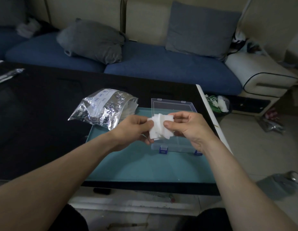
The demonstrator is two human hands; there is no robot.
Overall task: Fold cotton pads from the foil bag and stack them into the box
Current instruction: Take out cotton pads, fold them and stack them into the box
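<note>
Both hands, left [138, 129] and right [188, 129], pinching a small bunch of pads [159, 126] held over the open box [171, 105], bag [103, 108] just left; best peel off one pad, crease edge-to-edge, keep corners flush before stacking.

The mat [145, 167] lies on the desk [44, 130] at its right end; the box [171, 144] sits on the mat's far right, the foil bag [103, 109] left of it, overlapping the mat's far-left corner
</note>
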